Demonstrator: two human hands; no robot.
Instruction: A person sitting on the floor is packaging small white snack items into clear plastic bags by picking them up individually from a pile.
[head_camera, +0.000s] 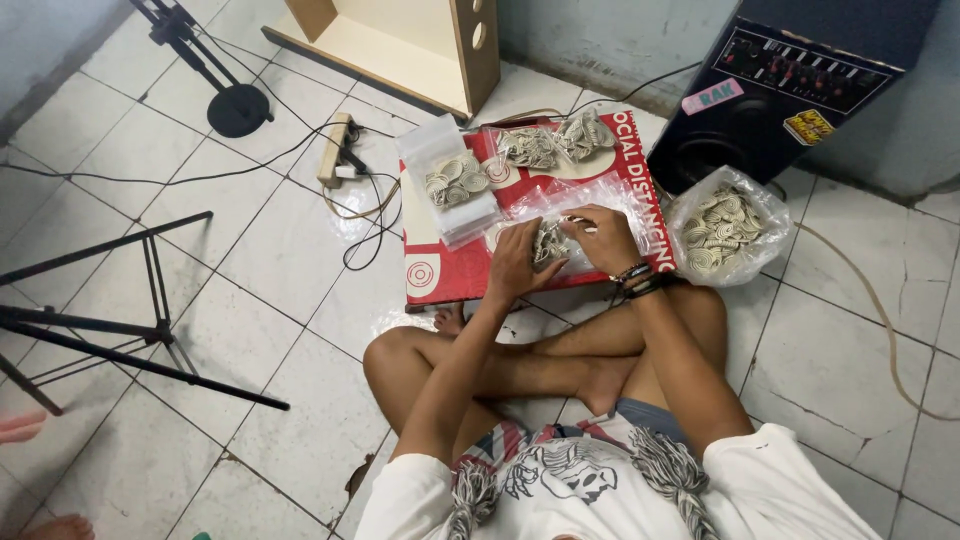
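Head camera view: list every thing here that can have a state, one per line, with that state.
Left hand: pressing on the clear plastic bag of pale coiled pieces.
Right hand: gripping that bag's top edge.
Large clear plastic bag of coils: open-topped, full, on the tiled floor.
Small filled clear packets: lying on the flat red and white cardboard sheet.
White power strip: cable plugged in.
Black speaker cabinet: upright.

Red board (440, 270), pale coils (548, 243), white tiles (270, 250).
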